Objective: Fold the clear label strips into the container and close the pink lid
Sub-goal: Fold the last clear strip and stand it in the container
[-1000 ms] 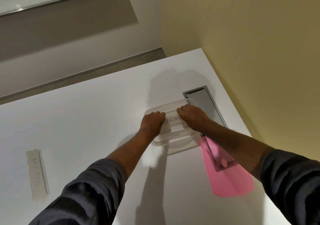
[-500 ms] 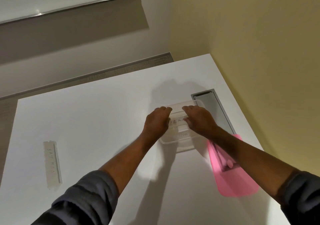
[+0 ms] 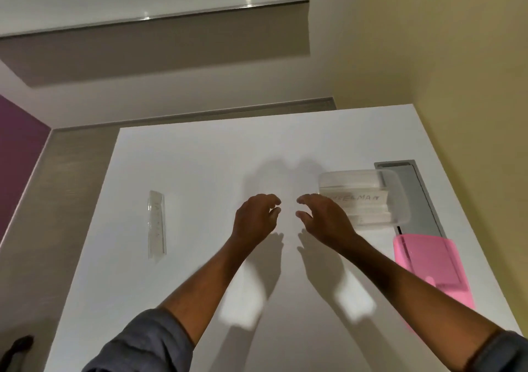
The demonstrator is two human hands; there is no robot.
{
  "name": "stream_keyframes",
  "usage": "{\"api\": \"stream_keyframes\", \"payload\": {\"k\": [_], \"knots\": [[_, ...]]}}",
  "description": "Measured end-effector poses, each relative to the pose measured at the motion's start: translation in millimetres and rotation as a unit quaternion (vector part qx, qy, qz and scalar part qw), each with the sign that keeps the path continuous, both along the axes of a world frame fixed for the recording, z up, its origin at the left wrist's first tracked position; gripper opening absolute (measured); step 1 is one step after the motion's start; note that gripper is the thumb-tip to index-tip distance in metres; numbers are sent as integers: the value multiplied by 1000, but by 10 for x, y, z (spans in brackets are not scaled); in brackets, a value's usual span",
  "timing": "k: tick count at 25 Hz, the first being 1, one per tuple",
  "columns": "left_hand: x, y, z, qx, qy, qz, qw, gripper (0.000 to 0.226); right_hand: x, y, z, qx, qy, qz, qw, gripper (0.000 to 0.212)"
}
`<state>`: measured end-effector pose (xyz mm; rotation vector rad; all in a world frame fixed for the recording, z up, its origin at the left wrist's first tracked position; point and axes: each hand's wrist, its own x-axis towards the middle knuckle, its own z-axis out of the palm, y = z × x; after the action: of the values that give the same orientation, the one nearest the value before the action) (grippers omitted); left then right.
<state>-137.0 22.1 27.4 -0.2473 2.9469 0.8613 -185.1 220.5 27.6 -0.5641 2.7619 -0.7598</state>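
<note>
A grey rectangular metal hatch (image 3: pixel 415 188) sits recessed in the white rectangular table (image 3: pixel 200 165), near the table's right edge.

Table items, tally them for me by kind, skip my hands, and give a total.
Clear container: 1
Pink lid: 1
Loose clear label strip: 1
Label strips already inside the container: several, exact number unclear
Total: 3 separate things, plus the container's contents
</note>
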Motion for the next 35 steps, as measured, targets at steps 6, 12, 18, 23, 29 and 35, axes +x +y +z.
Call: {"api": "stream_keyframes", "payload": {"k": [6, 12, 18, 23, 29, 35], "knots": [[697, -964, 13, 20, -37, 116, 992, 24, 456, -1078, -3, -8, -73, 84, 994, 37], [1321, -1815, -49, 4, -35, 213, 976, 21, 854, -1995, -57, -19, -125, 158, 979, 42], [1644, -2290, -158, 20, -15, 297, 955, 24, 1118, -2680, -200, -23, -158, 168, 973, 48], [1652, -2526, -290, 59, -38, 338, 939, 31, 1260, -3096, -377, -17, -211, 137, 968, 52], [1536, -2659, -549, 119, -94, 361, 920, 37, 1349, -3327, -542, -3, -234, 122, 965, 46], [1500, -2724, -658, 136, -100, 363, 916, 36, 1275, -3383, -587, -18, -252, 102, 962, 46]]}}
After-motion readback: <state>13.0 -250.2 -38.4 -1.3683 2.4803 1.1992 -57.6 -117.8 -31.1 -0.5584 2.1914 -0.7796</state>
